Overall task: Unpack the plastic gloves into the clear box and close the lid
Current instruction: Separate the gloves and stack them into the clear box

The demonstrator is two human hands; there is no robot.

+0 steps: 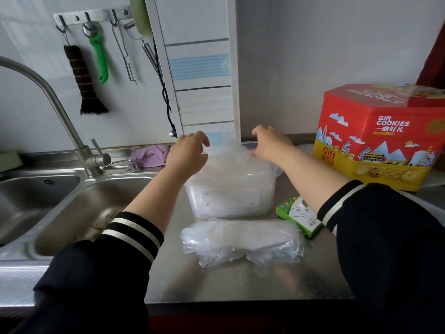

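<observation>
Closest to you, in front of both your hands, a soft pile of gloves (pixel 240 239) lies on the counter (pixel 216 283). They are thin, see-through and crinkly, and they lie flat in a long bundle. Just to the right of them is a little green carton (pixel 299 218) with a glove drawing on it. Your right sleeve covers part of it.

Past the pile stands the box (pixel 228 196). It is clear and milky, with a white label on the front. More see-through plastic puffs up out of its top, right between your fingers. It is hard to tell if that is gloves or a bag.

Your left hand (pixel 186 156) is at the left side of that puff, with its fingers curled on the plastic. Your right hand (pixel 271 145) is at the right side, fingers bent down onto it too. You cannot see the fingertips well, because the plastic and the backs of your hands hide them. You cannot make out the lid.

To the right of your right hand is a red and yellow tin (pixel 375 138). To the left of your left hand are a purple cloth (pixel 150 154) and the sink (pixel 72 203).
</observation>
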